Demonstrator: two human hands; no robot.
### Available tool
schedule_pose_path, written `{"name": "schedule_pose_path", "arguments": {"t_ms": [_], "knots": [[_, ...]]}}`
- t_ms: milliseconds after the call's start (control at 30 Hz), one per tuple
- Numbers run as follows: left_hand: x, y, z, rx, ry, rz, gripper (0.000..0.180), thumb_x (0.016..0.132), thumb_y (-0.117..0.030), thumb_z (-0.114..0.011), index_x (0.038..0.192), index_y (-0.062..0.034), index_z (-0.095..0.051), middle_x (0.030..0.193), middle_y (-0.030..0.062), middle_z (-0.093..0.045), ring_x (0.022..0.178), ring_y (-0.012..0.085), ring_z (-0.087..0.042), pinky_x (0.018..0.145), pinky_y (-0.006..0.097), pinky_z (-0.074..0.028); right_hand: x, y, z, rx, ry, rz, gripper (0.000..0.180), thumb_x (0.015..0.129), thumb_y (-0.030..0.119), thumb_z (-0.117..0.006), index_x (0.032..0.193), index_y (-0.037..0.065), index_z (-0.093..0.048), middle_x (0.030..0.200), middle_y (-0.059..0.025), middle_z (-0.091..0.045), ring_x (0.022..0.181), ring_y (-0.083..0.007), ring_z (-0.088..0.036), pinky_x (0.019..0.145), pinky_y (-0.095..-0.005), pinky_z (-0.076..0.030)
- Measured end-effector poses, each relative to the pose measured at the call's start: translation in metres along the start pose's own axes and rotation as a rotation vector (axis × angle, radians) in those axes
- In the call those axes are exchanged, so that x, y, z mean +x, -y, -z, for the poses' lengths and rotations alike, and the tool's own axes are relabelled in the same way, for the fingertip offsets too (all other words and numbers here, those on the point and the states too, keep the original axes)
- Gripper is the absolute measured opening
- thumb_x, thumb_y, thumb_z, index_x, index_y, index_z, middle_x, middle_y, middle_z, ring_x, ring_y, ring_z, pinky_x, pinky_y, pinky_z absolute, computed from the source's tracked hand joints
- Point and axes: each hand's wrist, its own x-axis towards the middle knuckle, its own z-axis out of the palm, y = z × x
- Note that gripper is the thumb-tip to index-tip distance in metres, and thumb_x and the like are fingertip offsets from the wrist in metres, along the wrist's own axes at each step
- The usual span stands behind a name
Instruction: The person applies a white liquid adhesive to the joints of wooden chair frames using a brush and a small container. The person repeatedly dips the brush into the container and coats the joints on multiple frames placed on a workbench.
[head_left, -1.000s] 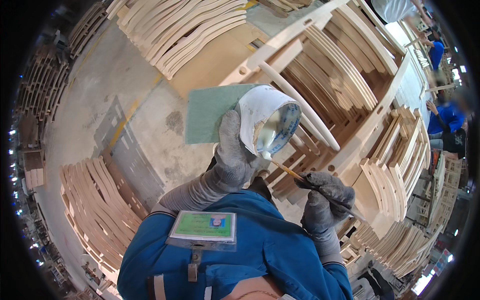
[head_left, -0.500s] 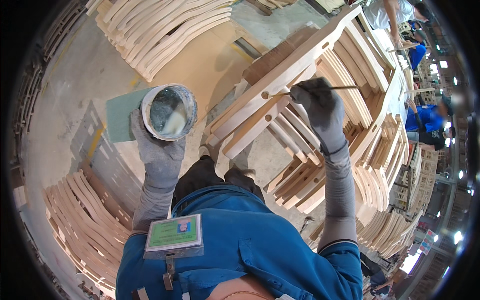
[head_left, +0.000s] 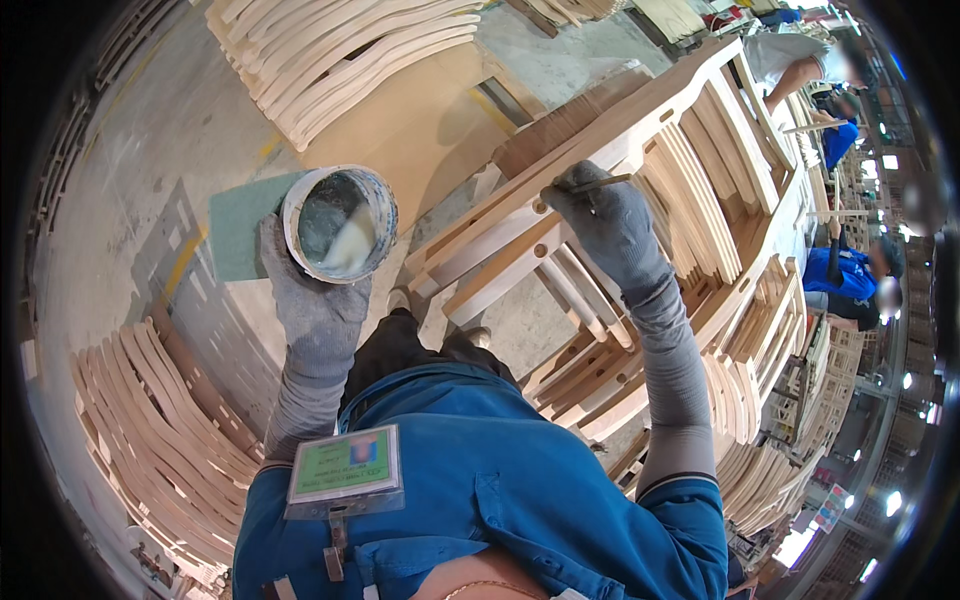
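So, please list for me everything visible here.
tub: one, white, in left hand
substance: one patch, whitish, in tub
sheet: one, grey-green, left of tub
thin stick: one, brown, in right hand
curved slats: many, pale, upper and lower left
frame parts: many, pale wood, centre to right
floor: one, grey, left
co-workers: several, some in blue, right edge
badge: one, green-and-white, on chest
shirt: one, blue, lower centre
hands: two, grey-gloved, around centre

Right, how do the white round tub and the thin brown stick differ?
The white round tub is wide and hollow; the thin brown stick is slender. The grey-gloved left hand holds the tub, the grey-gloved right hand the stick. Both are held off the floor.
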Motion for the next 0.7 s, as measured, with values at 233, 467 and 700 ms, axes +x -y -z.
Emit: {"name": "schedule_pose_path", "arguments": {"t_ms": [233,467,700], "knots": [[-0.002,0.004,-0.005,0.069,0.008,0.007,0.053,0.093,-0.027,-0.046,0.137,-0.0051,-0.024,0.134,0.0119,-0.040,0.122,0.0230,-0.043,0.100,0.037,-0.041,-0.001,0.010,0.002,-0.076,0.047,-0.143,0.017,0.083,0.022,-0.061,0.086,0.006,-0.060,0.073,-0.0105,-0.065,0.069,-0.0273,-0.065,0.061,-0.0351,-0.049],[0.004,0.010,-0.021,-0.139,0.167,0.168,0.048,0.098,-0.041,-0.030,0.133,-0.0083,-0.037,0.132,0.0105,-0.044,0.122,0.0245,-0.044,0.101,0.041,-0.041,-0.009,-0.001,0.007,0.052,-0.106,-0.150,0.013,0.081,0.013,-0.064,0.088,0.002,-0.064,0.080,-0.0094,-0.066,0.073,-0.0182,-0.063,0.067,-0.0294,-0.049],[0.003,0.012,-0.057,0.053,0.193,0.314,0.047,0.098,-0.044,-0.030,0.129,-0.0112,-0.042,0.125,0.0069,-0.051,0.115,0.0206,-0.051,0.095,0.035,-0.045,-0.052,0.059,0.024,0.572,-0.356,-0.009,0.016,0.079,0.001,-0.067,0.094,-0.003,-0.062,0.090,-0.0108,-0.066,0.084,-0.0152,-0.065,0.070,-0.0258,-0.055]]}}
